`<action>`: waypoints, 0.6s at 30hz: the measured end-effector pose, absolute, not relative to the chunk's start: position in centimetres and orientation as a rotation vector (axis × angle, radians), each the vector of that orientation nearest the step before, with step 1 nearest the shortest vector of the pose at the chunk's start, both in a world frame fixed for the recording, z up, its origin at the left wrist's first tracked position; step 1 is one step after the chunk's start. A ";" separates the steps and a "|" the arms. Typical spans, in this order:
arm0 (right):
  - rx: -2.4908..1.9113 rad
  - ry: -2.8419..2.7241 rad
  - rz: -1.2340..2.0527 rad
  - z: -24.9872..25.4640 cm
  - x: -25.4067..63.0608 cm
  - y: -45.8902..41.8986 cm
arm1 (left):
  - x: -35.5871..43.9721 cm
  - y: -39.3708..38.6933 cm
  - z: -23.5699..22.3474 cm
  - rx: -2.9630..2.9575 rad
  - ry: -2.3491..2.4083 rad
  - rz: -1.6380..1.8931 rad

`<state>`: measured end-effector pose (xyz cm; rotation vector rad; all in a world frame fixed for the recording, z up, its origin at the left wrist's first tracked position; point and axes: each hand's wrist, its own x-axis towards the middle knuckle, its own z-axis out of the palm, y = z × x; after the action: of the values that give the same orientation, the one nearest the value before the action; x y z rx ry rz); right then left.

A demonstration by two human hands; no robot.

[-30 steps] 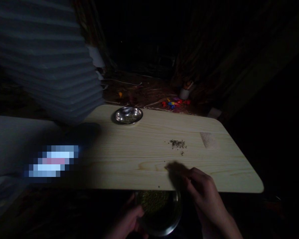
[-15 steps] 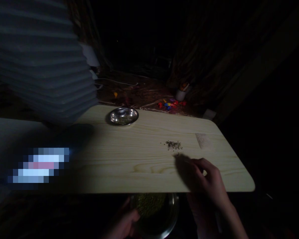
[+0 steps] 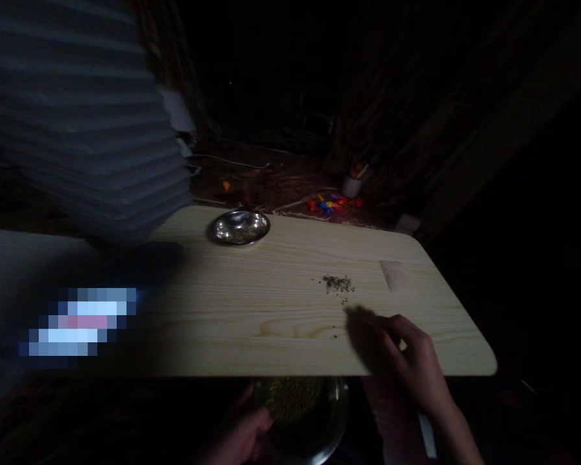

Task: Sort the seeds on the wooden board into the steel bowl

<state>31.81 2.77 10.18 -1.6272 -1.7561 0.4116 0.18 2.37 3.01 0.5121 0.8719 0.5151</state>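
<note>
My left hand [image 3: 244, 436] grips the rim of a metal bowl [image 3: 339, 420] below the table's front edge. Small green grains that look like mung beans [image 3: 295, 397] fill part of it. Just over the table, my right hand [image 3: 409, 352] is closed in a pinch; what its fingertips hold, if anything, is too dark to make out. Beyond those fingertips lies a loose pile of small dark seeds or beans [image 3: 337, 284], with a few stray ones nearer me. A shiny steel dish [image 3: 242, 228] with some grains in its bottom stands at the table's far edge.
The pale wooden table [image 3: 271, 297] bears a thin, pale square [image 3: 395, 276] at right. A pleated grey shade [image 3: 82, 116] hangs at left above a pixelated bright patch [image 3: 80, 321]. Behind, colourful small pieces [image 3: 332, 205] lie beside a white cup [image 3: 352, 186].
My right hand has shifted slightly right and toward me. A couple of dark specks now lie on the table left of it. My left hand and the bowl have hardly moved.
</note>
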 end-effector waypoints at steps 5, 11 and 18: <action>-1.609 -1.776 0.521 9.9 30.0 1.0 | 0.6 2.1 3.0 0.523 0.870 0.501; -1.558 -1.829 0.692 10.7 28.5 -0.8 | 0.5 1.7 3.2 0.550 0.877 0.498; -1.560 -1.775 0.606 10.3 27.7 1.7 | -0.4 1.4 3.4 0.603 0.874 0.559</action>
<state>27.74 1.73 10.26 -1.5603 -1.7751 0.6059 -0.36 1.43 3.43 0.6033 0.8739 0.5595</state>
